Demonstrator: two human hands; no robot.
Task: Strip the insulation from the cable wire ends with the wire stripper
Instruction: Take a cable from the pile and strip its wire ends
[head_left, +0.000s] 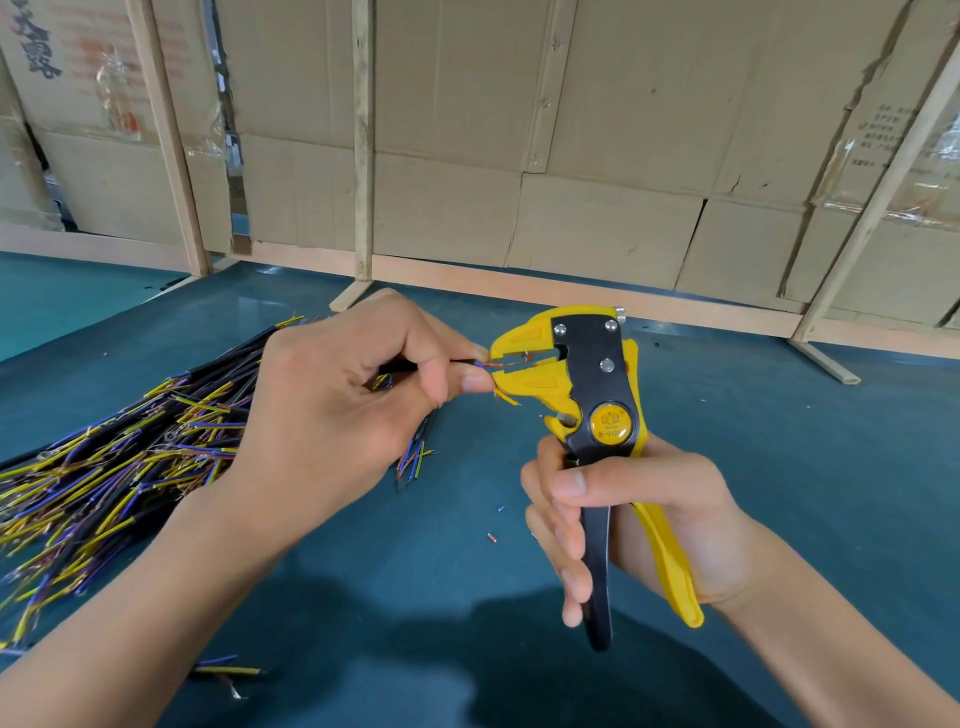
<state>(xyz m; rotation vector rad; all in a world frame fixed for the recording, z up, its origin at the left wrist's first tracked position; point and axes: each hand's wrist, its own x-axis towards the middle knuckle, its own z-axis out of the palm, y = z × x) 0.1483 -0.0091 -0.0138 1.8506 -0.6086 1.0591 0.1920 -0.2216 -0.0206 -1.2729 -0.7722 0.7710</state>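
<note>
Cable wire ends: one in the stripper, many left

We pinch a thin black cable (415, 365) w/ left hand (332, 395), ends inside yellow-and-black wire stripper (582, 374), gripped by right hand (613, 525). Big cable pile (114, 447) on teal table (467, 571); a few insulation bits (492, 538) cut off.

- A dark teal table mat (779, 441) lies open to the right of the right hand (623, 519), with bare room there for a hand to pass.
- The left side is crowded by a large heap of black cables with yellow, blue and brown wire ends (104, 467).
- Between the two hands, the yellow and black wire stripper (587, 395) stands upright in the right hand, blocking the middle.
- The left hand (332, 405) sits just beside its yellow jaws.
- Small blue and red insulation scraps (496, 525) dot the mat near the centre.
- A cardboard wall with wooden battens (519, 156) closes off the far edge.
</note>
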